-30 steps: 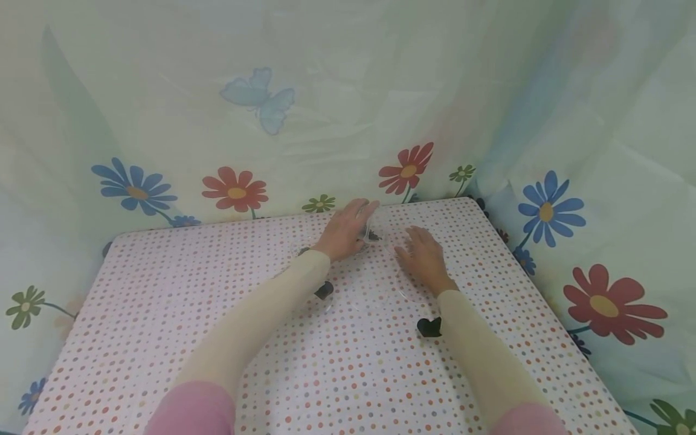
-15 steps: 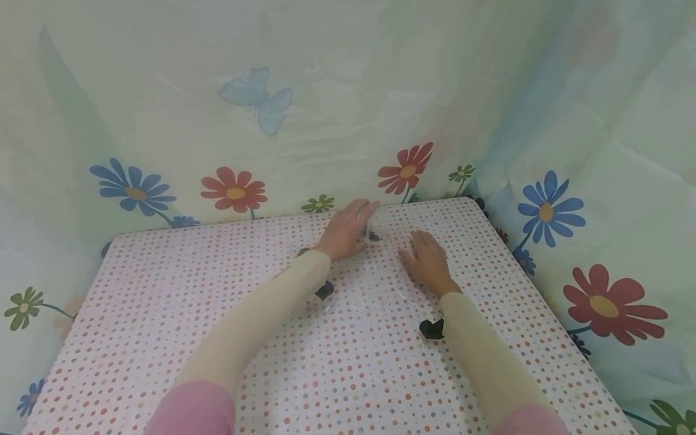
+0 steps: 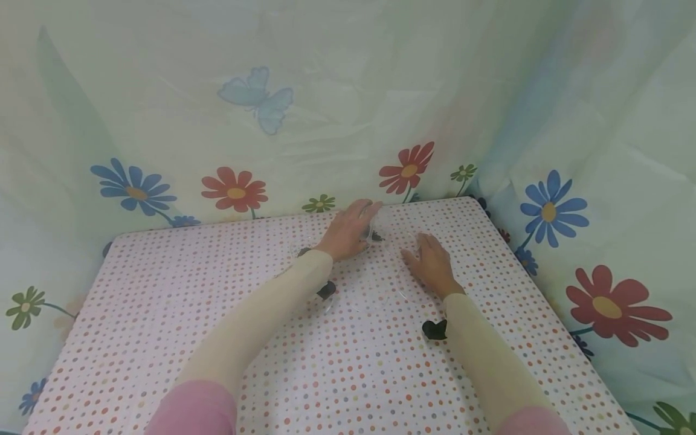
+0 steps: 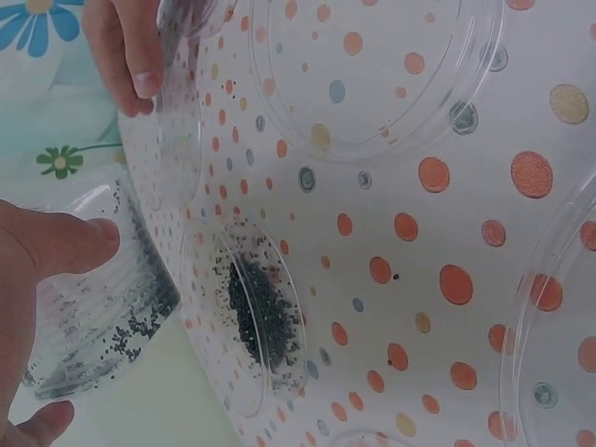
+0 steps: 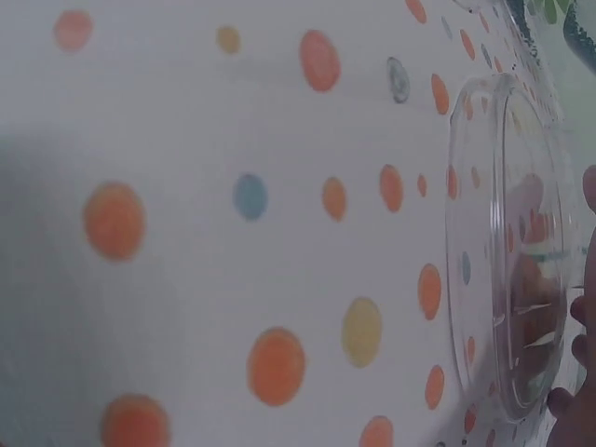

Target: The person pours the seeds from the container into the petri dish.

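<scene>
At the far side of the table my left hand grips a tilted clear container, thumb along its side. Small black beads are gathered against its wall. Nearby, a shallow clear dish holds a heap of black beads; my left wrist partly covers it in the head view. My right hand is to the right, fingers extended and relaxed. Its fingertips come right at the edge of another clear dish, also visible in the right wrist view as a clear dish.
Another clear round dish lies between the hands, and the rim of one more dish shows nearer my body. A couple of loose beads lie on the dotted tablecloth. A flowered curtain hangs behind the table.
My right hand has drifted slightly right and toward my body. My left hand keeps its grip on the clear container, almost in the same place.
</scene>
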The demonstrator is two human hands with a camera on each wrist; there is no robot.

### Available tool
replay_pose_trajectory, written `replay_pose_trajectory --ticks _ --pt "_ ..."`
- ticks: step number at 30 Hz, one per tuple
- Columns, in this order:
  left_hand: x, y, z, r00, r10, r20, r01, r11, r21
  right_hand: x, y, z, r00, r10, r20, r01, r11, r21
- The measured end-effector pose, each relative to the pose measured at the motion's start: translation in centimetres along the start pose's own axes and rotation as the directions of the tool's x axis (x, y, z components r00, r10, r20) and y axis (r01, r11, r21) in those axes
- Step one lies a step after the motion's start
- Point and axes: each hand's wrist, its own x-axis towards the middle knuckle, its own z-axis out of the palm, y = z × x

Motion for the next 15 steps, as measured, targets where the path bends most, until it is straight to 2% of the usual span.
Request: replay_pose_trajectory --ticks 8,15 --pt "0.08 0.34 -0.08 1.0 0.006 -0.002 -0.006 1.0 -0.008 -0.12 0.08 -0.11 0.998 0.044 0.044 -0.045 0.999 0.013" --pt "0.34 0.45 -0.14 1.0 0.018 -0.021 -0.018 1.0 0.007 0.14 0.14 0.07 0.997 0.05 0.055 -0.051 0.999 0.002"
